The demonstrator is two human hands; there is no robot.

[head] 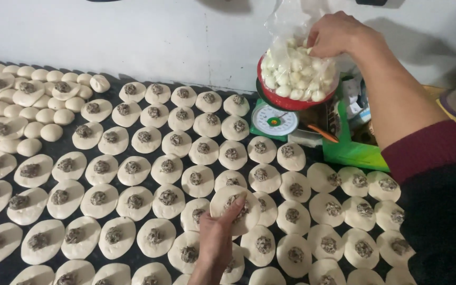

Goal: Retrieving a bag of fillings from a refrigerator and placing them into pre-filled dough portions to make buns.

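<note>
Rows of flat dough discs topped with dark filling cover a dark surface. My left hand reaches up from the bottom edge and holds one filled dough disc, thumb pressed on its filling. My right hand is at the top, fingers inside a clear plastic bag of small white peeled eggs. The bag sits in a red bowl on a green kitchen scale. Whether the fingers grip an egg is hidden by the bag.
Plain round dough balls lie among filled discs at the upper left. A green box with odds and ends stands right of the scale. A white wall runs along the back.
</note>
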